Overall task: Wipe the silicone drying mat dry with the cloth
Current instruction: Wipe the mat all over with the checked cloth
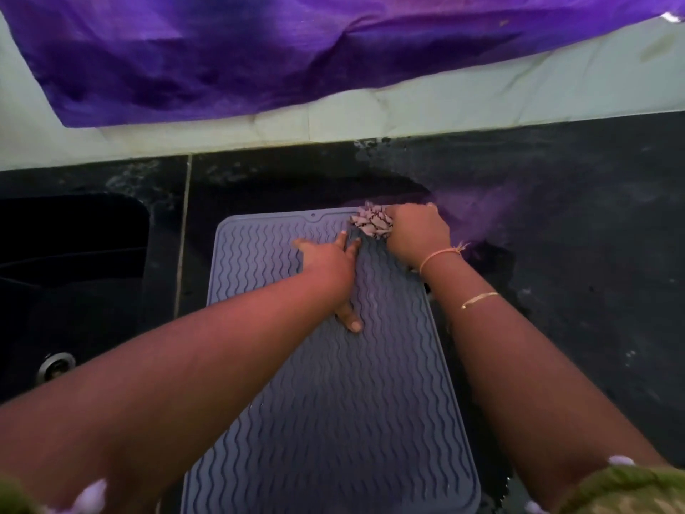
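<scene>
A grey silicone drying mat [333, 402] with wavy ridges lies lengthwise on the dark counter, its far end near the wall. My right hand [419, 235] is closed around a bunched pink-and-dark patterned cloth [372, 222], pressed onto the mat's far right corner. My left hand [330, 265] lies flat on the mat just left of the cloth, fingers spread, thumb pointing back toward me. Both forearms cross over the mat and hide parts of it.
A dark sink basin [70, 272] with a metal drain [55, 365] sits to the left. The black counter [574, 254] shows wet patches right of the mat. A pale wall ledge [370, 120] and a hanging purple fabric [259, 50] lie beyond.
</scene>
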Demonstrator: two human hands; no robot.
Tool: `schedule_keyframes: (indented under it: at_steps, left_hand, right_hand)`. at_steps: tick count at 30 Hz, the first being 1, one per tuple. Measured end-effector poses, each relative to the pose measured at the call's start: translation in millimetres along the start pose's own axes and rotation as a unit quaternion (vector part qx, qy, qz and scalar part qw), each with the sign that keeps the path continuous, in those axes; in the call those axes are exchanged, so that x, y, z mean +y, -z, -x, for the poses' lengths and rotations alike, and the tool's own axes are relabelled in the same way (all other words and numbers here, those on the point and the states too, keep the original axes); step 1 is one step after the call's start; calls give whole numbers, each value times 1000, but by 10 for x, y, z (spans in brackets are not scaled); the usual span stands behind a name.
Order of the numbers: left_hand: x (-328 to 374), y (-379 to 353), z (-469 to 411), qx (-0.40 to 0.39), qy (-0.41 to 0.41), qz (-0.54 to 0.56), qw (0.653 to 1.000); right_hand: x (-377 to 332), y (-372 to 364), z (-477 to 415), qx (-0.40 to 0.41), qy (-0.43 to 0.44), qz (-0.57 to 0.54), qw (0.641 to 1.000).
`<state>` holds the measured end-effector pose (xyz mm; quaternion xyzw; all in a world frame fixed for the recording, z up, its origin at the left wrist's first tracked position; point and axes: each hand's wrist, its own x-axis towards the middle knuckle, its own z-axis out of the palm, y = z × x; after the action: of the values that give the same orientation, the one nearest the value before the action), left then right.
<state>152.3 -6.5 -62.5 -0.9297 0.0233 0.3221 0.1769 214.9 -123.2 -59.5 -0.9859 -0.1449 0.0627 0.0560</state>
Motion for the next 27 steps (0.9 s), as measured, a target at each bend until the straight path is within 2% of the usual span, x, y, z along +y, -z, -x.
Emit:
schedule_keyframes:
  at_steps: [5, 9, 12, 15, 18, 21, 27]
  left_hand:
    - [66, 58, -21, -14, 1, -9, 1000]
    - [58, 35, 12, 2, 0, 2, 1000]
    - [49, 2, 18, 12, -4, -3, 1000]
    - [41, 2, 3, 13, -2, -10, 1000]
    - [36, 0, -25, 5, 9, -11, 1000]
    - [21, -18, -40, 16, 13, -17, 1000]
    - [14, -24, -64, 20, 14, -20, 1000]
  right_hand:
    - [113, -26, 563, -9, -28, -99, 995]
    - [95, -231, 1010, 32, -44, -103, 993]
    - [85, -249, 946, 85, -86, -151, 981]
    - [97, -144, 537, 134, -64, -192, 970]
    - [92, -45, 83, 81, -21, -196, 977]
    - [69, -52, -176, 21, -40, -145, 988]
    - [97, -151, 327, 37, -83, -149, 985]
